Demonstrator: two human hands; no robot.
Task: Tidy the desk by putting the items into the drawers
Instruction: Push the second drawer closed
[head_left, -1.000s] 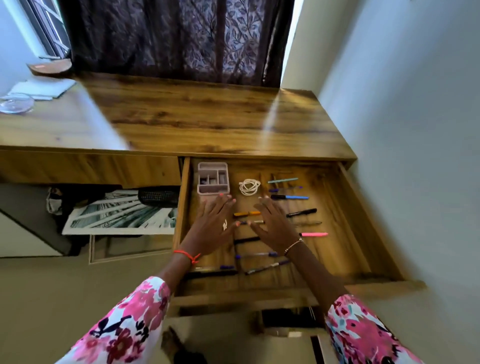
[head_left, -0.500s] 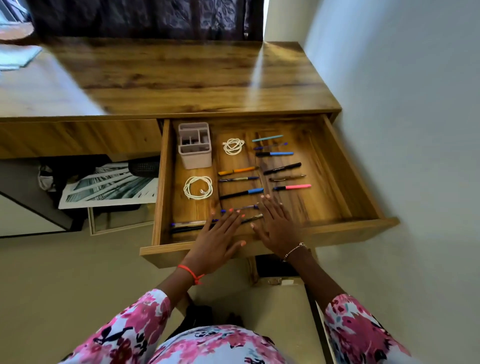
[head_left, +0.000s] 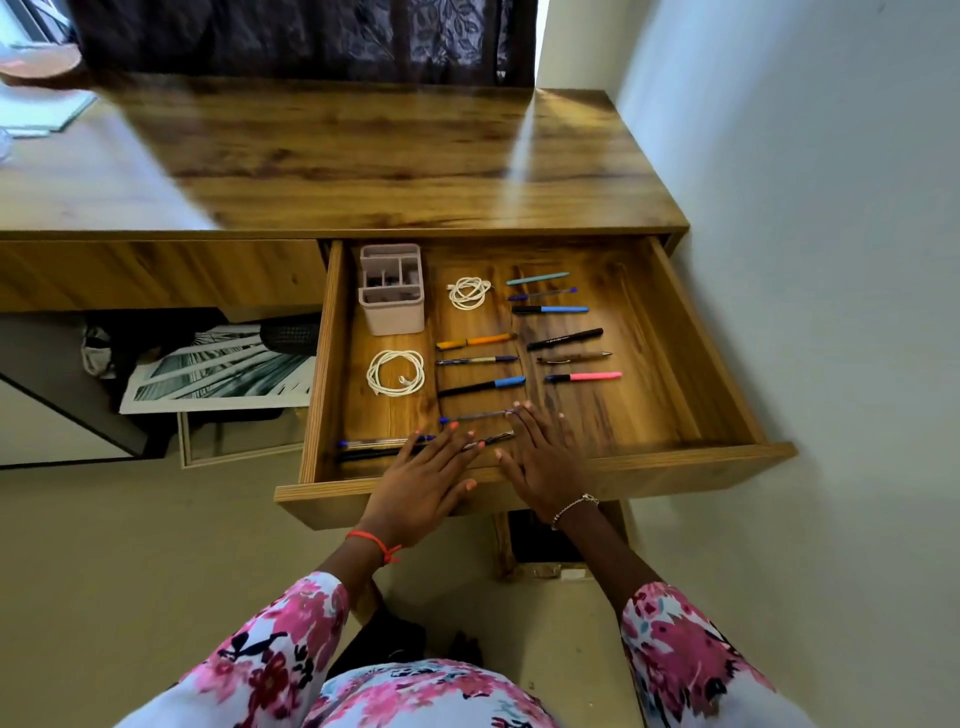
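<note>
both hands, left hand (head_left: 422, 483) and right hand (head_left: 543, 467), lie flat with fingers spread over the front edge of the open drawer (head_left: 691, 470), gripping nothing; its right half is bare. inside: pens (head_left: 480, 387), two coiled cables (head_left: 396, 372), a pink organizer (head_left: 392, 296).

The hands (head_left: 483, 478) hide parts of two front pens (head_left: 384, 448).
</note>
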